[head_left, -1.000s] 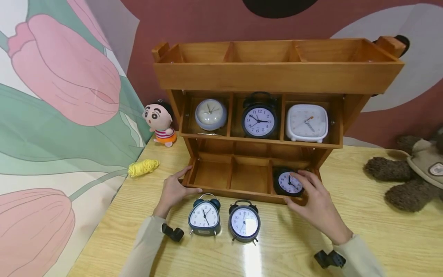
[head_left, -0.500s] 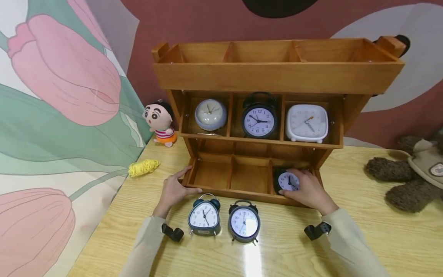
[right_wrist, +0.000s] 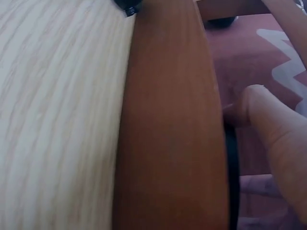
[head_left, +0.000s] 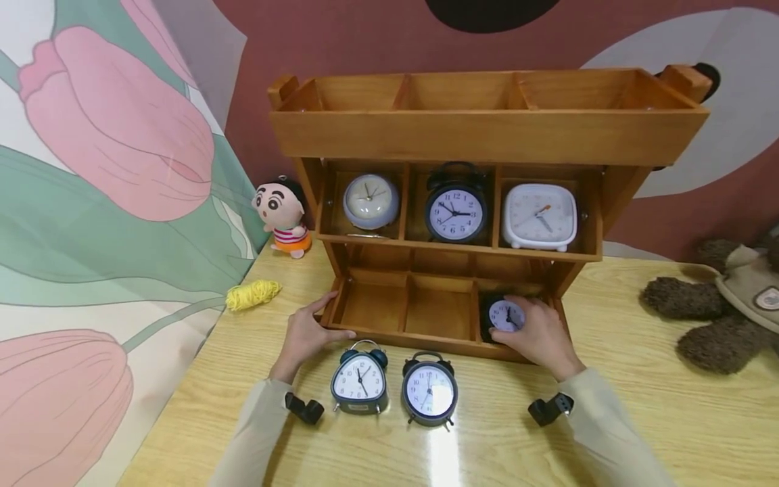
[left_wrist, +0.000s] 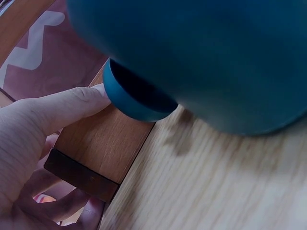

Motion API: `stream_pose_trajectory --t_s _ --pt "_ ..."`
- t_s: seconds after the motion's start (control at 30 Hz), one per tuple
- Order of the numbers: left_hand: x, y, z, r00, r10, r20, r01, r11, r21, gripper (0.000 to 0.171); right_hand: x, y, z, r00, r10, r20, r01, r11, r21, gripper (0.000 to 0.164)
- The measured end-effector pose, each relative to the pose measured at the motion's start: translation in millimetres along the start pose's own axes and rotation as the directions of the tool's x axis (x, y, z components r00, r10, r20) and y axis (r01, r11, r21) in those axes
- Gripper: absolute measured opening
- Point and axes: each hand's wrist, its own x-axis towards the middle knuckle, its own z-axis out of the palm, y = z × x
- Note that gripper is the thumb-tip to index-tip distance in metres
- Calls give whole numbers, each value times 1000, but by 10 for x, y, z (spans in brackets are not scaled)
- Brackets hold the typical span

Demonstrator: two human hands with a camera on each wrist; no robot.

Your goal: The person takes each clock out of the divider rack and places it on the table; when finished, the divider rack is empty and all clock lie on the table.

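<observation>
With the right hand (head_left: 541, 335), gripping a black clock (head_left: 506, 316) bottom right in the wooden shelf (head_left: 487, 137); with the left hand (head_left: 306, 336), clasping its bottom left corner.

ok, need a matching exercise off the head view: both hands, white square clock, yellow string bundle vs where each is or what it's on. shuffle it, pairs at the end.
Column 1
1. White square clock
2. Left hand
3. Yellow string bundle
4. Right hand

Column 2
A. On the table, left of the wooden rack
B. Holding a dark-rimmed clock in the right compartment of the bottom tier
C. In the right compartment of the middle tier
D. Gripping the bottom tier's left end

Pairs: 1-C, 2-D, 3-A, 4-B
</observation>
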Motion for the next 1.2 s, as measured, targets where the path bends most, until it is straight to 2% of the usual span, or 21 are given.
stream_pose_trajectory --t_s 0.2,0.43,0.63,1.2 --pt "4 3 7 1000 -8 2 9 1000 -7 92 -30 -66 -83 992 -62 -110 60 998 -23 67" --pt "3 12 5 1000 -7 1 7 1000 -11 91 -114 -125 -195 987 -73 -142 69 997 -31 72" --pt "1 4 12 1000 -5 -2 5 1000 7 90 -183 -208 -295 968 -109 -227 109 994 -14 70" --pt "1 -3 14 1000 -21 9 21 1000 -6 94 -697 -416 -509 961 -116 -251 120 993 3 70"
